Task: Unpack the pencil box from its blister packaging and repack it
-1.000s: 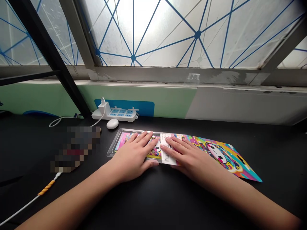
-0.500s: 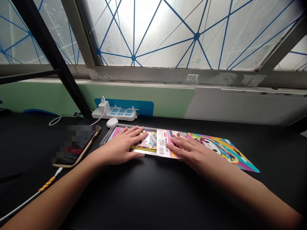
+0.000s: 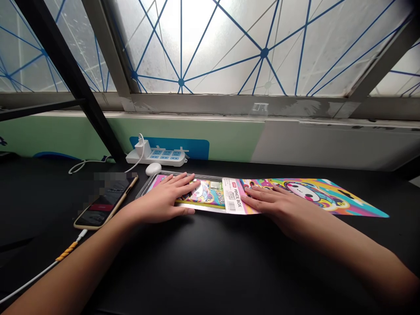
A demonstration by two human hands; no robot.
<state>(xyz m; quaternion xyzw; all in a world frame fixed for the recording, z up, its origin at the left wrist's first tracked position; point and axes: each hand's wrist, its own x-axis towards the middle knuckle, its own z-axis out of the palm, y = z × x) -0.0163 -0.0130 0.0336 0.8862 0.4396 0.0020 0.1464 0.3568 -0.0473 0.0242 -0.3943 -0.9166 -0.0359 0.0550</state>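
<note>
A colourful pencil box (image 3: pixel 206 193) in a clear plastic case (image 3: pixel 147 186) lies on the black desk (image 3: pixel 210 262). My left hand (image 3: pixel 167 199) rests flat on the box with fingers stretched out. A long colourful paper sleeve (image 3: pixel 315 194) with a white "PENCIL BOX" label (image 3: pixel 233 201) extends to the right of the box. My right hand (image 3: pixel 278 203) lies flat on that sleeve, fingers spread, just right of the label.
A phone (image 3: pixel 105 203) with a white cable (image 3: pixel 39 273) lies left of the box. A white power strip (image 3: pixel 157 156) and a small white oval case (image 3: pixel 153 169) sit by the wall under the window. A black diagonal frame bar (image 3: pixel 75 83) rises at left.
The paper sleeve has slid to the right under my right hand, baring more of the pencil box. My left hand stays pressed on the box.
</note>
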